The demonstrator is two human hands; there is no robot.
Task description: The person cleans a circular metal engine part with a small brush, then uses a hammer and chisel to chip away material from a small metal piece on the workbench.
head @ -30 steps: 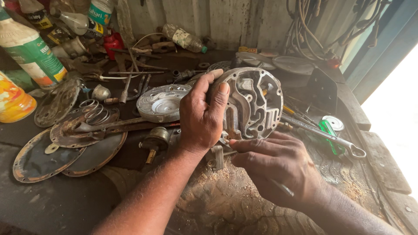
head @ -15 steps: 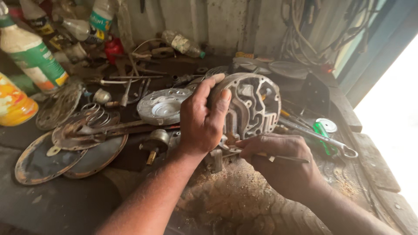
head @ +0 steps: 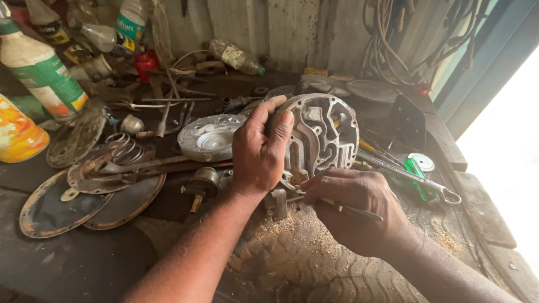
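Note:
My left hand grips the rim of a round cast-metal housing plate, holding it upright on edge above the workbench. My right hand is closed around a thin metal tool, its tip pressed against the lower edge of the plate. Sawdust-like scrapings lie on a ribbed rubber tyre piece under both hands. A small metal block stands just below the plate.
A round silver cover, rusty discs, a coil spring and rods clutter the left. Bottles stand at the back left. A combination spanner and a green object lie right, cables hang behind.
The right hand has shifted its grip on the thin tool and moved slightly along the plate's lower edge. The left hand keeps holding the plate upright.

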